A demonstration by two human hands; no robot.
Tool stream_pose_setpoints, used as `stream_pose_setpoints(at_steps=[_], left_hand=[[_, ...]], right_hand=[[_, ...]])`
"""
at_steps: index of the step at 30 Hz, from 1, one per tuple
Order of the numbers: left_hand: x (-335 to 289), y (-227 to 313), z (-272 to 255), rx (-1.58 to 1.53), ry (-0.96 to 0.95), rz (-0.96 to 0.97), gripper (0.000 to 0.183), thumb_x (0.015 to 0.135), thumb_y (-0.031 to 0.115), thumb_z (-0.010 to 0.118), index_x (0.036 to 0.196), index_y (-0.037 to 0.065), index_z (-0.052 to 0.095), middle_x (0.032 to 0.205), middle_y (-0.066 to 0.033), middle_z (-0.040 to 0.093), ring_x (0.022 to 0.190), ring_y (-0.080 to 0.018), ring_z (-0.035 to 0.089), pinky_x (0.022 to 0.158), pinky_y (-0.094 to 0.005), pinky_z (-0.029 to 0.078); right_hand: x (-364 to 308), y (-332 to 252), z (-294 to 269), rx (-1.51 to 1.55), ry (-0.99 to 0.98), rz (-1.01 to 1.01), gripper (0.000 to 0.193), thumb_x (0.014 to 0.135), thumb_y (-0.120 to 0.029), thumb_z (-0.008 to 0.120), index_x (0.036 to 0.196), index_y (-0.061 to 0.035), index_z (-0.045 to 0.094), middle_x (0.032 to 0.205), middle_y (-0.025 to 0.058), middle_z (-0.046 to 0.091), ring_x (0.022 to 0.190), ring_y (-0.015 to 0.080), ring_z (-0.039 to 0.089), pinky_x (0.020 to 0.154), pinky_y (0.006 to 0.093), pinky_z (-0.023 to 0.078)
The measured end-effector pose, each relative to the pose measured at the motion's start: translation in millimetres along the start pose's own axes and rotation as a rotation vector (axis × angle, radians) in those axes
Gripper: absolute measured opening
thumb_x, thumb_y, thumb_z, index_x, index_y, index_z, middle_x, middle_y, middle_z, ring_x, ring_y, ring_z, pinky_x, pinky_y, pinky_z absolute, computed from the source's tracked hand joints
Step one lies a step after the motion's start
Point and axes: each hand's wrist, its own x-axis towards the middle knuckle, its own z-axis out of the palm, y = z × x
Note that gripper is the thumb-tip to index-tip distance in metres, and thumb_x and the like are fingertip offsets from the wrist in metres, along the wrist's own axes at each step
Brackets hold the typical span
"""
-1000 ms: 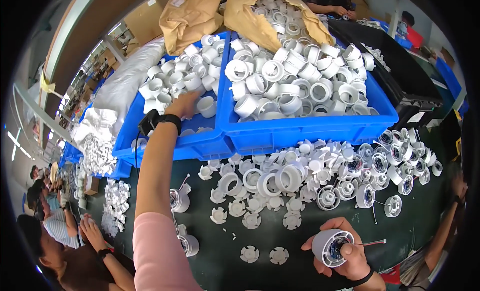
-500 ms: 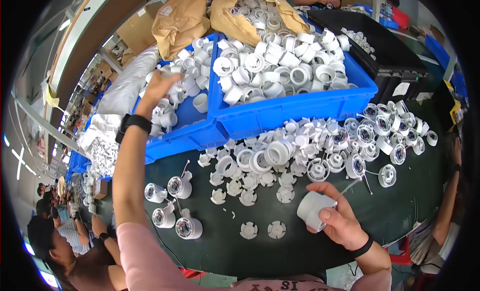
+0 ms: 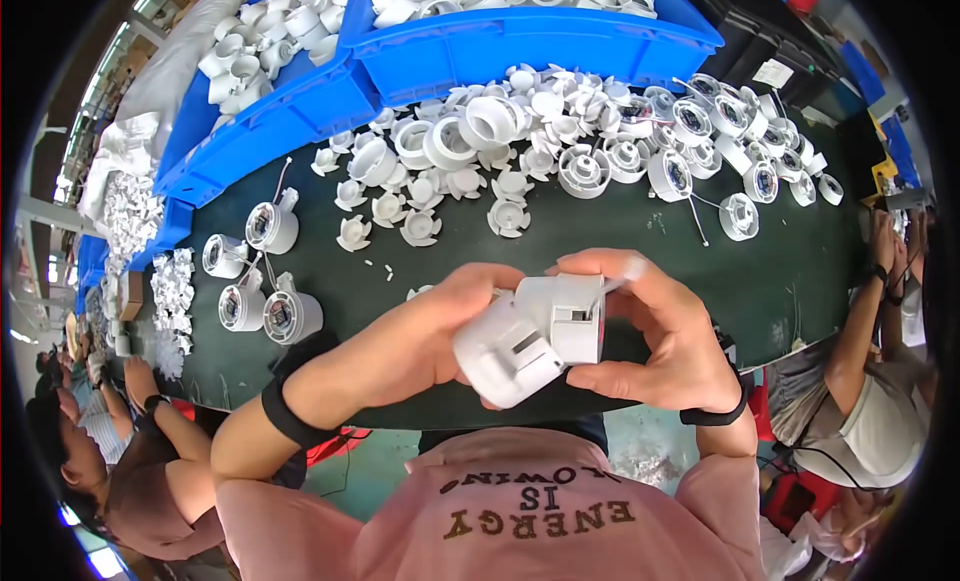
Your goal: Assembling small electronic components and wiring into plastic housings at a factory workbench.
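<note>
In front of my chest, my left hand (image 3: 440,326) is wrapped round a white plastic housing (image 3: 500,361) with a raised, slotted block on its side. My right hand (image 3: 675,346) grips a white round housing (image 3: 574,326) between thumb and fingers, a small rectangular port facing up. The two housings touch at a tilt; whether they are joined I cannot tell. A pale wire end (image 3: 632,269) sticks out by my right fingers. On the dark table to the left stand several white round units (image 3: 292,317) with wires and clear-faced ends.
Beyond my hands lies a heap of white finned discs (image 3: 425,186) and rings (image 3: 450,141). More wired round units (image 3: 760,181) are piled at the right. Blue bins (image 3: 540,46) of white parts line the back. People sit at both sides, a co-worker's hand (image 3: 140,381) at left.
My left hand has come back from the left blue bin with a white housing. My right hand has moved left with its housing, and the two parts now meet. The view has tilted down.
</note>
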Motion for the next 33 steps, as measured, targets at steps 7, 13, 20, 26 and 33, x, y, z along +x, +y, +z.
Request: stream_pose_setpoints(at_steps=[7,13,20,26,33], left_hand=[[-19,-61,13,0.189,0.272,0.343,0.067,0.089,0.042,0.055,0.137,0.004,0.03,0.119,-0.0091,0.05,0.108,-0.0163,0.052,0.082,-0.025,0.044],[-13,-101,27,0.142,0.548,0.568,0.066,0.09,0.056,0.042,0.124,-0.001,0.041,0.111,-0.0116,0.054,0.102,-0.018,0.055,0.085,-0.0306,0.044],[0,-122,2,0.536,0.538,1.017,0.055,0.096,0.045,0.035,0.119,-0.004,0.043,0.107,-0.0194,0.055,0.089,-0.0242,0.058,0.078,-0.0349,0.047],[-6,-121,-10,0.662,0.502,1.08,0.055,0.094,0.041,0.04,0.122,-0.006,0.044,0.109,-0.0237,0.053,0.095,-0.032,0.056,0.083,-0.0405,0.045],[-22,-101,4,0.402,0.463,0.71,0.081,0.071,0.003,0.075,0.136,0.004,0.028,0.116,-0.0101,0.046,0.106,-0.0164,0.05,0.087,-0.03,0.045]], right_hand=[[-13,5,9,-0.121,-0.067,-0.028,0.073,0.067,-0.004,0.083,0.131,-0.0007,0.049,0.117,0.0105,0.049,0.111,0.0199,0.051,0.089,0.0327,0.049],[-20,18,35,-0.027,-0.078,-0.01,0.074,0.063,-0.007,0.086,0.127,-0.0007,0.048,0.121,0.0119,0.049,0.104,0.0196,0.056,0.084,0.0326,0.052],[-21,23,55,-0.099,-0.096,-0.053,0.076,0.065,-0.018,0.086,0.127,0.0018,0.046,0.115,0.0144,0.049,0.093,0.0198,0.059,0.072,0.03,0.054],[-17,24,65,-0.2,-0.059,-0.127,0.075,0.064,-0.018,0.087,0.125,0.0028,0.048,0.112,0.0161,0.049,0.087,0.0196,0.06,0.068,0.029,0.055],[-4,10,70,-0.523,-0.06,-0.188,0.068,0.066,-0.01,0.084,0.123,0.0025,0.049,0.112,0.0203,0.051,0.089,0.0278,0.06,0.072,0.0322,0.054]])
